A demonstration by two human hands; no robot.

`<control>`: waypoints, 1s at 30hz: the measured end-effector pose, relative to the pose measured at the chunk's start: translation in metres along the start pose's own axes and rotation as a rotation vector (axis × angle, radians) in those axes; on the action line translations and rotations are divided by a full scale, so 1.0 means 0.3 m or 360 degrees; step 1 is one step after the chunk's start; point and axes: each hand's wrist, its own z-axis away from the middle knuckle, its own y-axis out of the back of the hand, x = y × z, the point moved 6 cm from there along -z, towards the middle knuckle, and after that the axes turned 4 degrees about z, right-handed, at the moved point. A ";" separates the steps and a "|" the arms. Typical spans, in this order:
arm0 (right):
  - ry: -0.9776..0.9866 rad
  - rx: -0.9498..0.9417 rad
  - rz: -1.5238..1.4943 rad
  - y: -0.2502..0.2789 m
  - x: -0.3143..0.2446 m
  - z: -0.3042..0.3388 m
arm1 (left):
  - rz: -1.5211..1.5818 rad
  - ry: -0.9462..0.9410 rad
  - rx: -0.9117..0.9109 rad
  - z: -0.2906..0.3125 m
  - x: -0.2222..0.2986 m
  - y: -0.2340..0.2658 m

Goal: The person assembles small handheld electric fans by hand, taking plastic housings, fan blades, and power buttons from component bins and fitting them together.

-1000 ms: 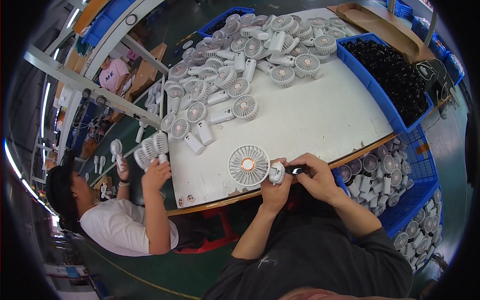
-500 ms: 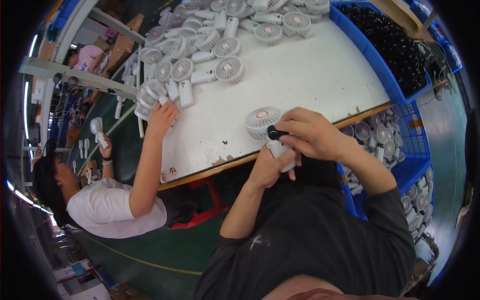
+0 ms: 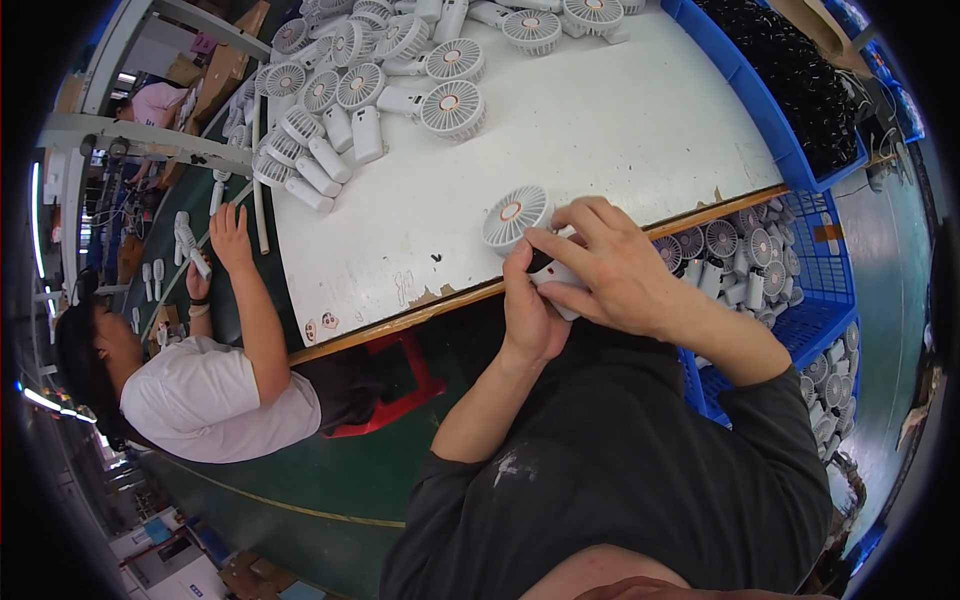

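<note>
A white handheld fan (image 3: 518,216) is held over the near edge of the table, its round grille tipped up and its handle toward me. My left hand (image 3: 532,318) is closed around the handle from the left and below, thumb up near the neck. From the right, my right hand (image 3: 622,268) grips the same fan, its fingers bent over the neck and its thumb along the handle. Between the fingers a small black part (image 3: 543,260) shows at the neck, mostly covered by them.
Many white fans (image 3: 400,90) are heaped on the white table (image 3: 640,130). A blue crate (image 3: 722,82) of small black parts stands at the far right. Blue crates (image 3: 830,262) of fans sit below it. A co-worker (image 3: 215,385) in white sits at left, holding a fan.
My fingers have closed in around the fan's neck, covering most of the black part. The fan has tilted slightly. The co-worker's near hand has moved left, away from the heaped fans.
</note>
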 end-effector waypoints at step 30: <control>-0.2117 0.0747 0.0081 -0.078 0.818 1.275 | -0.2417 -0.1237 0.0118 -0.236 0.554 -0.111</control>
